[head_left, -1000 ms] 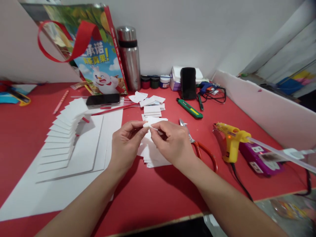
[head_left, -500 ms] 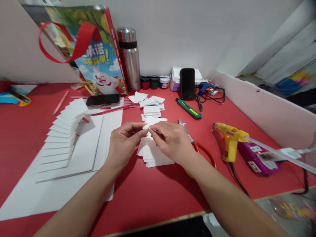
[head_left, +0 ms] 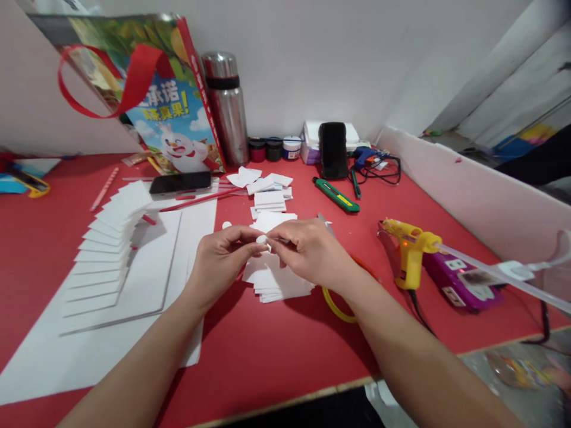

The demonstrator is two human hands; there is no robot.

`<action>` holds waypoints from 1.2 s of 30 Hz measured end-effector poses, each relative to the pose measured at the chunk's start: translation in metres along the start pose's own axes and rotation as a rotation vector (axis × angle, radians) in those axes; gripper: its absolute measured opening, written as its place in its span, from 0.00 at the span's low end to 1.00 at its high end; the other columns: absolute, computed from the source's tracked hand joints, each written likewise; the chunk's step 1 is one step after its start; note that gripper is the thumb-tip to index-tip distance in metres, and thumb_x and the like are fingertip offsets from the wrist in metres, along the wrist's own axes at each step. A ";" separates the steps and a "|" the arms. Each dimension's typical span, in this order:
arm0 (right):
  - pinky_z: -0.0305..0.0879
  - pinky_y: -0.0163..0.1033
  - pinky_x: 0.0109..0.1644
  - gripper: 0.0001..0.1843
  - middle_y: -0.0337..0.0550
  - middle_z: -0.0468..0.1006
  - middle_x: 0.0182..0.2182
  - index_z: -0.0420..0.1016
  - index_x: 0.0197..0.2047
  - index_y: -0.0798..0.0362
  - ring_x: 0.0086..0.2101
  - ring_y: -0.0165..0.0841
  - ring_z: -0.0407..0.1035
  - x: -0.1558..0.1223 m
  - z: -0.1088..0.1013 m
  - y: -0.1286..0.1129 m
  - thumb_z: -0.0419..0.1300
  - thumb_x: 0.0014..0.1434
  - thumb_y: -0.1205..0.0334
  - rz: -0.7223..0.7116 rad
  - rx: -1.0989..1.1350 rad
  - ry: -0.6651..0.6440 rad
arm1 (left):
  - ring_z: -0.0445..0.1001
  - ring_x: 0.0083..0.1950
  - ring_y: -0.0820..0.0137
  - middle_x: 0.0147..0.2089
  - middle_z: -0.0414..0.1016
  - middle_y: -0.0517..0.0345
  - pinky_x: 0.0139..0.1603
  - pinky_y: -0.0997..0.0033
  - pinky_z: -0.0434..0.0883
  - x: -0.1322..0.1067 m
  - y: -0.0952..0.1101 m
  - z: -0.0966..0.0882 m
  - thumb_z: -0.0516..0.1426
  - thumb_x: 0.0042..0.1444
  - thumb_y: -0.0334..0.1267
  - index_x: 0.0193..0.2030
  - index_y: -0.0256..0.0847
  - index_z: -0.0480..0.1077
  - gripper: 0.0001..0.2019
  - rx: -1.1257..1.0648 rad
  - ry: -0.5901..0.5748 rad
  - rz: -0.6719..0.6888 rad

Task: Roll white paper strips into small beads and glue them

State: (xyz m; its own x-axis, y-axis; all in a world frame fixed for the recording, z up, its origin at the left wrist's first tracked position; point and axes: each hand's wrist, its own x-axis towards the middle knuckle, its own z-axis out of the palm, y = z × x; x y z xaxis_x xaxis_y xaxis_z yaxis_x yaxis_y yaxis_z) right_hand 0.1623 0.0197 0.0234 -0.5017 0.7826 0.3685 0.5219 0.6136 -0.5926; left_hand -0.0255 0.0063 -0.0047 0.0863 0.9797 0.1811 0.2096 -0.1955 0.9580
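Observation:
My left hand (head_left: 220, 258) pinches a small round white paper piece (head_left: 261, 239) between thumb and fingertips. From the other side, my right hand (head_left: 307, 246) grips the same piece, its fingers closed and partly hiding it. Both hands are above a stack of white paper cards (head_left: 281, 282) on the red table. A second small white disc (head_left: 227, 225) lies just behind my left hand. Scissors with a yellow and orange handle (head_left: 334, 306) rest beneath my right wrist, mostly covered by it.
A fanned stair of white cards (head_left: 100, 255) stands on a white sheet at left. On the right are a yellow glue gun (head_left: 410, 249) and a purple box (head_left: 459, 282). Behind sit a green cutter (head_left: 336, 195), a steel flask (head_left: 227, 113) and phones.
The round white piece has turned so its face shows more. My right hand covers more of the scissors. The small disc behind my left hand shows more clearly, and the view has shifted slightly.

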 end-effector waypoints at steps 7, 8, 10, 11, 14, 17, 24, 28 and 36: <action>0.62 0.32 0.31 0.12 0.40 0.81 0.27 0.79 0.31 0.56 0.25 0.26 0.71 0.000 -0.004 0.001 0.57 0.63 0.72 0.058 0.159 -0.111 | 0.77 0.31 0.70 0.33 0.81 0.58 0.34 0.71 0.74 -0.004 -0.002 0.001 0.66 0.55 0.38 0.37 0.42 0.80 0.04 0.063 0.014 0.048; 0.62 0.32 0.30 0.12 0.40 0.80 0.26 0.79 0.31 0.56 0.24 0.26 0.72 0.000 -0.004 0.002 0.57 0.64 0.71 0.071 0.186 -0.120 | 0.77 0.31 0.70 0.33 0.81 0.58 0.34 0.71 0.74 -0.004 -0.002 0.001 0.66 0.54 0.37 0.37 0.42 0.80 0.04 0.068 0.018 0.056; 0.62 0.31 0.30 0.12 0.39 0.79 0.24 0.79 0.31 0.57 0.24 0.26 0.72 0.001 -0.003 0.002 0.57 0.64 0.71 0.103 0.223 -0.129 | 0.77 0.31 0.71 0.32 0.81 0.58 0.33 0.71 0.74 -0.004 -0.003 0.001 0.66 0.54 0.36 0.39 0.42 0.81 0.06 0.074 0.017 0.086; 0.62 0.30 0.29 0.12 0.38 0.79 0.23 0.79 0.31 0.57 0.23 0.25 0.71 0.001 -0.003 0.002 0.57 0.64 0.72 0.120 0.235 -0.130 | 0.77 0.30 0.71 0.32 0.81 0.58 0.33 0.71 0.74 -0.003 -0.003 0.002 0.66 0.54 0.36 0.41 0.43 0.81 0.08 0.073 0.009 0.107; 0.62 0.29 0.27 0.12 0.37 0.78 0.22 0.78 0.30 0.57 0.21 0.24 0.70 0.002 -0.001 0.002 0.58 0.64 0.72 0.175 0.256 -0.109 | 0.78 0.30 0.71 0.35 0.82 0.57 0.33 0.70 0.75 -0.002 -0.005 0.002 0.64 0.57 0.36 0.46 0.44 0.81 0.10 0.074 -0.015 0.178; 0.62 0.29 0.24 0.11 0.38 0.78 0.23 0.78 0.29 0.57 0.20 0.23 0.70 0.002 0.000 0.003 0.60 0.64 0.68 0.260 0.351 -0.074 | 0.79 0.32 0.70 0.36 0.81 0.55 0.36 0.69 0.75 -0.001 -0.004 0.001 0.61 0.61 0.35 0.51 0.44 0.79 0.12 0.088 -0.059 0.240; 0.63 0.29 0.19 0.15 0.45 0.82 0.29 0.79 0.33 0.58 0.20 0.26 0.72 0.006 -0.004 0.005 0.64 0.61 0.53 0.508 0.796 -0.075 | 0.77 0.42 0.67 0.41 0.80 0.53 0.45 0.66 0.72 0.000 0.003 0.001 0.56 0.65 0.34 0.51 0.45 0.77 0.12 0.251 -0.031 0.348; 0.63 0.30 0.18 0.22 0.54 0.84 0.32 0.78 0.38 0.59 0.22 0.31 0.75 0.008 -0.008 0.011 0.62 0.62 0.45 0.699 1.149 -0.122 | 0.75 0.51 0.64 0.48 0.79 0.49 0.52 0.64 0.70 0.000 0.006 0.001 0.54 0.66 0.32 0.51 0.42 0.77 0.12 0.328 -0.029 0.406; 0.58 0.28 0.17 0.14 0.48 0.81 0.28 0.79 0.34 0.59 0.20 0.23 0.62 0.007 -0.008 0.004 0.65 0.62 0.55 0.769 1.209 -0.148 | 0.76 0.52 0.62 0.49 0.79 0.49 0.53 0.62 0.71 0.000 0.005 -0.002 0.53 0.66 0.32 0.52 0.43 0.76 0.13 0.362 -0.033 0.417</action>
State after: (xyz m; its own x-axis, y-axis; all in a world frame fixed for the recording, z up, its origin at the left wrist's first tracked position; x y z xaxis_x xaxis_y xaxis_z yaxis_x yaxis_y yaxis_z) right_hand 0.1660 0.0289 0.0292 -0.4749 0.8084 -0.3477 -0.1649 -0.4699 -0.8672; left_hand -0.0265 0.0057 0.0003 0.2628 0.8152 0.5162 0.4720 -0.5752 0.6681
